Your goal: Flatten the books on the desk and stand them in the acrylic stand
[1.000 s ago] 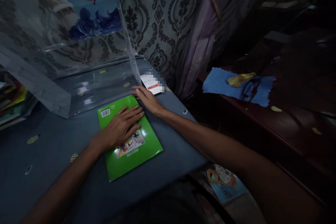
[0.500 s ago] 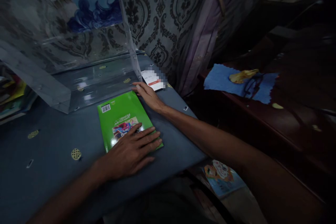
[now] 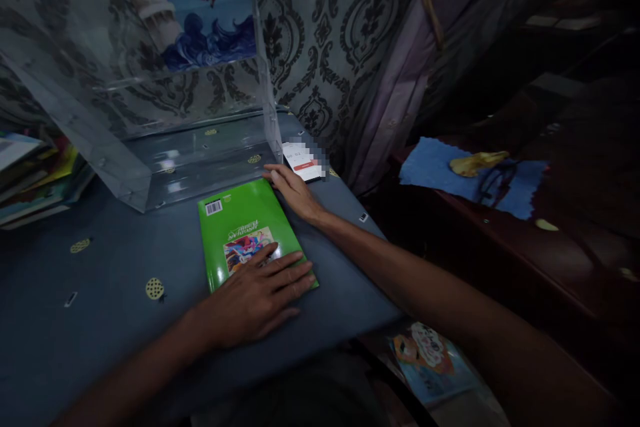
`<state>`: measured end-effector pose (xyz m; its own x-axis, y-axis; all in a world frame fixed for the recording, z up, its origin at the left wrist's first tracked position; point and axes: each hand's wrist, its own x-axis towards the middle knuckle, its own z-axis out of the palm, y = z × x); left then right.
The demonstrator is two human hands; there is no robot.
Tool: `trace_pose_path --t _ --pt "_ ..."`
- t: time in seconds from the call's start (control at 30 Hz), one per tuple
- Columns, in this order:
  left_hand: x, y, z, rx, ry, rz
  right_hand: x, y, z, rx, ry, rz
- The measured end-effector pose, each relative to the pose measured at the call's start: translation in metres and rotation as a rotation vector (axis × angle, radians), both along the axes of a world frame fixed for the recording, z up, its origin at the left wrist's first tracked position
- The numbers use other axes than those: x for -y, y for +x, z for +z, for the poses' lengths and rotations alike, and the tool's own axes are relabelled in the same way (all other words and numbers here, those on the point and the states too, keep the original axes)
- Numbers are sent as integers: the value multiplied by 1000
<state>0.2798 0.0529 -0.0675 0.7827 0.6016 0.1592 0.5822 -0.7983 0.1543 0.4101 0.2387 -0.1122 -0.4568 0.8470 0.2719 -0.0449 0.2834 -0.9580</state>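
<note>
While the right hand (image 3: 295,193) extends loosely alongside, the left hand (image 3: 261,292) lies spread on a glossy green book (image 3: 247,217) bearing a barcode (image 3: 214,207).

1. At 12 o'clock stands a grey wall (image 3: 327,33) with dark damask patterning.
2. At 11 o'clock, a colourful painted picture (image 3: 207,40) shows a red-roofed white tower and blue waves.
3. At 1 o'clock hangs a pale-purple fabric curtain (image 3: 390,100).
4. At 3 o'clock, glossy dark-red furniture (image 3: 570,253) sits in shadow.
5. A table with blue-grey, yellow-motif covering (image 3: 115,253) spreads towards 8 o'clock.
6. Light is dim, darkest towards 2 o'clock.
</note>
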Motion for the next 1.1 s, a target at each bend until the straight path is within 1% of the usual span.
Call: trace_pose_path --t 0.13,0.3,0.47,0.63,0.8,0.9,1.0,1.1 --pt "13 -7 3 -25 37 10 0 0 0 17 28 11" --pt "37 -26 4 -84 69 28 1 2 1 50 71 -3" --pt "59 -46 0 -120 131 78 0 4 2 152 194 -6" --pt "68 -53 -8 -128 155 127 -7 0 -2 269 279 22" --pt "72 -57 -11 -127 147 138 -10 -3 -3 297 315 17" --pt "79 -73 -11 -133 187 130 -6 0 0 314 313 5" --pt "90 -96 -10 -114 216 179 6 8 4 329 302 4" --pt "102 -116 -3 -84 181 246 23 21 7 336 280 -24"
